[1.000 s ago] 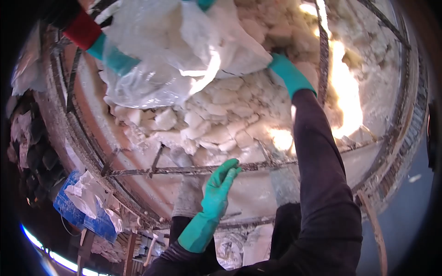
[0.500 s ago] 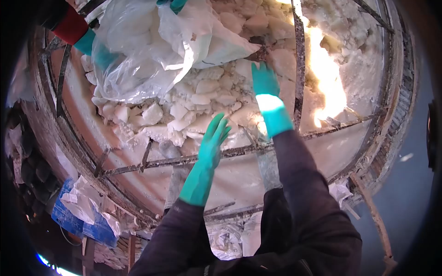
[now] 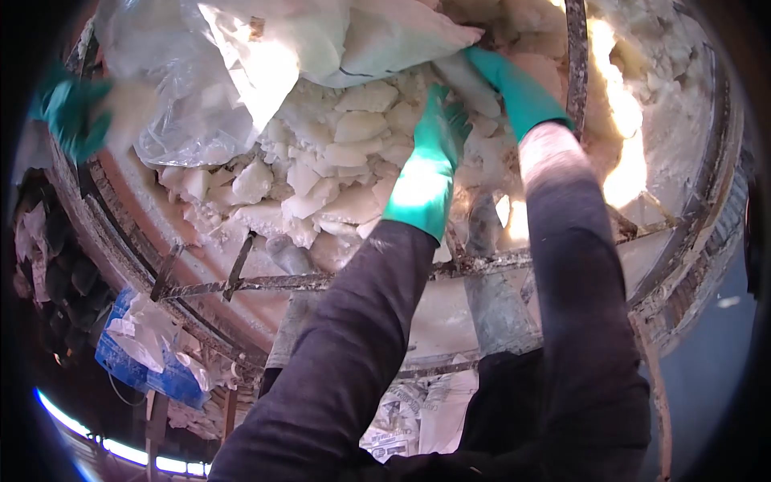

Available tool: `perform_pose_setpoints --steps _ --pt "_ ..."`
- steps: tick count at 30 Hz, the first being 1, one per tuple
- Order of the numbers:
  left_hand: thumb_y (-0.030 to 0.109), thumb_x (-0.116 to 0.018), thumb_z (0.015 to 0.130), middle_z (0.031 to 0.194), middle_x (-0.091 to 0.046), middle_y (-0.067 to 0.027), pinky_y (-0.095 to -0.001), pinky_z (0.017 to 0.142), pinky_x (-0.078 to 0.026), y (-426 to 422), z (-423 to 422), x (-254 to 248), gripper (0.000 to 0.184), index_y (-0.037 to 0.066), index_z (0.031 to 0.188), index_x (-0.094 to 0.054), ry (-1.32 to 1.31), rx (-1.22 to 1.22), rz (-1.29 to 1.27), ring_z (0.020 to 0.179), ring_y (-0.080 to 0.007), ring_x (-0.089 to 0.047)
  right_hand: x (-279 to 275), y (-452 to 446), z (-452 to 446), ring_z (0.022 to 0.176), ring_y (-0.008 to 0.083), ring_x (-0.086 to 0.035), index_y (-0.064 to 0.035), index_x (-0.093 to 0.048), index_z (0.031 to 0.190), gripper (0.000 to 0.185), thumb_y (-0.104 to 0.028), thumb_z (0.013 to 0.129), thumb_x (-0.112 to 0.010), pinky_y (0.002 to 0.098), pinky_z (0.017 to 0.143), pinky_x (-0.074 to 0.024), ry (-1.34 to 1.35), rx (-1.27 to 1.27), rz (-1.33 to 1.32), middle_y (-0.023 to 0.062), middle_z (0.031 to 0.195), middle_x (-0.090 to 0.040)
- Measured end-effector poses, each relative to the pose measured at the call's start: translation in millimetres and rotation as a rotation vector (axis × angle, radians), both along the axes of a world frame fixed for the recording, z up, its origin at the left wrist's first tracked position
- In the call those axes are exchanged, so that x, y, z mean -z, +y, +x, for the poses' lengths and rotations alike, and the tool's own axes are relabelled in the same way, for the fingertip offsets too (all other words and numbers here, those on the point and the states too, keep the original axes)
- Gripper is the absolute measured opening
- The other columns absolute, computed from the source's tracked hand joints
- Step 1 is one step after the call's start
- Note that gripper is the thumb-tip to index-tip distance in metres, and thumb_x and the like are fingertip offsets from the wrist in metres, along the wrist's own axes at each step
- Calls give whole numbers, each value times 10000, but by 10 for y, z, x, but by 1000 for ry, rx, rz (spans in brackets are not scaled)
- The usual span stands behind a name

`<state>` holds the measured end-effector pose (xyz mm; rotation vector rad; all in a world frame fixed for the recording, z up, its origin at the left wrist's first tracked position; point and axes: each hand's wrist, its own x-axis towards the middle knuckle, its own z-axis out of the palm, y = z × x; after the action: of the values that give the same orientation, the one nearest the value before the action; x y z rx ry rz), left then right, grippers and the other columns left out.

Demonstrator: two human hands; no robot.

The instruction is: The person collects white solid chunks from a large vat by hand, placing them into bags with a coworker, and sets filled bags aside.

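My right hand (image 3: 507,79), in a green rubber glove, curls over the far end of a pale elongated chunk (image 3: 467,87). Its fingertips are partly hidden behind that chunk. My left hand (image 3: 440,128), gloved alike, reaches in from the near side, fingers apart, close to the chunk's lower end; whether it touches is unclear. Both hands are over a heap of broken whitish chunks (image 3: 353,132). A clear and white plastic bag (image 3: 321,40) lies on the heap just beyond them, its pointed corner near my right hand.
Another person's gloved hand (image 3: 76,120) is at the left, beside a blurred pale object (image 3: 132,112). Rusty metal bars (image 3: 577,72) cross the round vessel, whose rim (image 3: 128,233) curves around. Bright glare (image 3: 626,153) covers the right side. A blue container (image 3: 144,353) stands lower left.
Both my hands have moved forward and right, and my right hand has closed over a pale chunk. The other person's hand has come out from the bag, leftward. The view has shifted slightly.
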<state>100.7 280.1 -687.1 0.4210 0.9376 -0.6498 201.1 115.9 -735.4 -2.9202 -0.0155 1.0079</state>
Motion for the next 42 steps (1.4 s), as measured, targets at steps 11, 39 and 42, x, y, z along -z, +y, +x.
perform_pose_setpoints --steps 11,39,42 --pt "323 -518 969 1302 -515 -52 -419 963 -427 725 -953 -1208 438 134 1355 -435 48 -174 204 1164 -221 -515 -1111 1031 -1385 1075 217 -579 -42 -522 1310 411 -254 961 -470 347 930 -462 437 416 552 141 1214 -596" --pt "213 -602 941 1345 -519 -147 -311 1050 -375 2138 -1838 -3474 487 -26 1341 -462 -284 343 435 1236 -198 -493 -3249 963 -2132 756 134 -532 -181 -582 1139 404 -493 886 -539 308 696 -399 292 1704 659 -10 910 -592" --pt "189 -613 934 1331 -527 -141 -307 1044 -381 1979 -2246 -3335 481 -15 1343 -464 -231 423 388 1229 -193 -497 -2865 1049 -2552 891 169 -555 -131 -538 1286 526 -485 897 -531 343 796 -426 290 1390 375 46 1082 -588"
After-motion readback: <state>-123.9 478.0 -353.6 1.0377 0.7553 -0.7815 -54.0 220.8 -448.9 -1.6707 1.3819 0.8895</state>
